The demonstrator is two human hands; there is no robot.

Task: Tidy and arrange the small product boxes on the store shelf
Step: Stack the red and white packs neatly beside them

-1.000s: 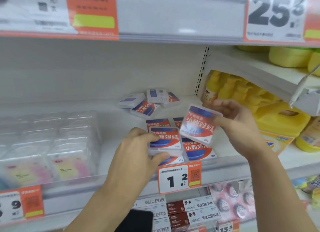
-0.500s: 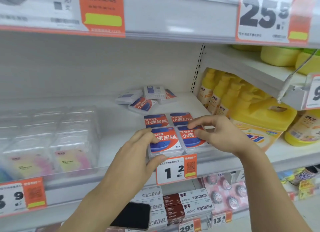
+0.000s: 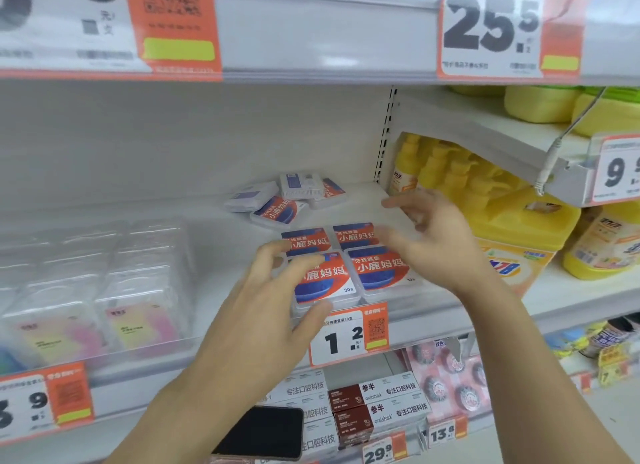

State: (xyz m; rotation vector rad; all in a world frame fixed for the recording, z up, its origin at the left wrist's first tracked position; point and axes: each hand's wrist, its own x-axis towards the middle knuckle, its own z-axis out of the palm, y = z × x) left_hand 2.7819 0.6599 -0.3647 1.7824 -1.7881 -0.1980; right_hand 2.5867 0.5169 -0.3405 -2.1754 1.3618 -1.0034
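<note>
Four small clear-plastic product boxes with red-and-blue labels lie flat in a two-by-two block at the front edge of the white store shelf (image 3: 180, 200), just behind its price rail; the front-left box (image 3: 323, 283) and the front-right box (image 3: 381, 271) sit side by side, touching or nearly so, labels up, with the back-left box (image 3: 304, 240) and back-right box (image 3: 355, 235) close behind them; farther back on the same shelf a loose cluster of the same small boxes (image 3: 284, 200) lies at mixed angles, some showing white sides, one leaning on another.

The left hand (image 3: 273, 301) reaches in from below, its fingers curved over the near-left corner of the front-left box, thumb at the box's front edge near the rail; whether it grips or only touches I cannot tell for sure, but the fingers look loose and spread; the right hand (image 3: 436, 242) hovers over the right side of the block, fingers spread wide and blurred, holding nothing, its palm above the front-right box.

Below the block an orange-and-white price tag reading 1.2 (image 3: 348, 335) hangs on the rail; to the left stand clear plastic blister packs with pastel contents (image 3: 90, 290); to the right, past the shelf upright, yellow detergent bottles (image 3: 519, 217) fill the next bay; on the shelf beneath are white and brown oral-care cartons (image 3: 377, 404), and a black phone (image 3: 266, 432) shows at the bottom edge.
</note>
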